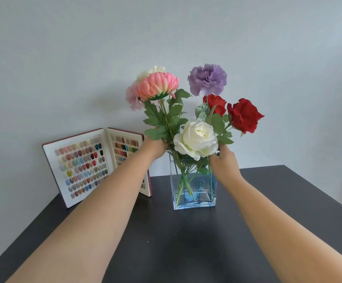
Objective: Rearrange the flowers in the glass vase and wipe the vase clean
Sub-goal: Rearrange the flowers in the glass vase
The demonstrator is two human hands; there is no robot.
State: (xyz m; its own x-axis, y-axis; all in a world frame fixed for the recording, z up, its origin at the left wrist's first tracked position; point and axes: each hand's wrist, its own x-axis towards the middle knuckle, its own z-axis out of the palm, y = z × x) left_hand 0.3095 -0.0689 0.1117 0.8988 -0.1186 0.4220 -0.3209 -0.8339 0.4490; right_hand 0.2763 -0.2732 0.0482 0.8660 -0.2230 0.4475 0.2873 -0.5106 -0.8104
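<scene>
Both hands grip stems | left hand (pixel 155 147), right hand (pixel 224 160) (above glass vase (pixel 193 188)) | no legible writing

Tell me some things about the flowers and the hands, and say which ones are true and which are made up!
1. The glass vase stands upright on the dark table. True.
2. The left hand rests flat on the table. False: it grips the stems below the pink flower, above the vase's rim.
3. The white rose is the lowest bloom in the bunch. True.
4. The purple carnation lies on the table. False: it stands high in the bunch, above the red roses.
5. The right hand is at the vase's right top edge, among the stems. True.
6. The nail-colour sample book is shut. False: it stands open, left of the vase.
</scene>
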